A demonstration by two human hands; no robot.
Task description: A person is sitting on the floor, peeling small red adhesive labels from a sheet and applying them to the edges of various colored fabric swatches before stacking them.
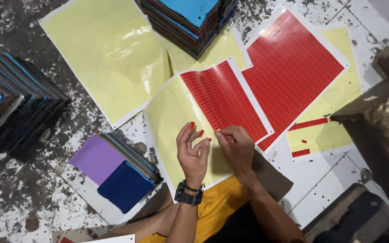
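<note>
Both hands work over a sticker sheet (pixel 212 112) lying on the paint-spattered floor (pixel 32 198) directly ahead of the person. The sheet's long axis runs away from the hands, tilted up and to the right. Near half is bare yellow backing; the far half carries a block of small red stickers (pixel 223 101) in tight rows.

Right hand (pixel 235 146): nearer the red block, fingers pinched together at its near edge, apparently on a sticker; the grip itself is too small to make out.

Left hand (pixel 193 150): raised just beside the right, fingers spread and curled, with small red stickers clinging to several fingertips (pixel 192 125). Black watch (pixel 188 193) on that wrist.

A second, fuller red sheet (pixel 293 67) lies beyond and to the right. Fabric swatches (pixel 118 171), purple and navy on top, sit left of the hands.
</note>
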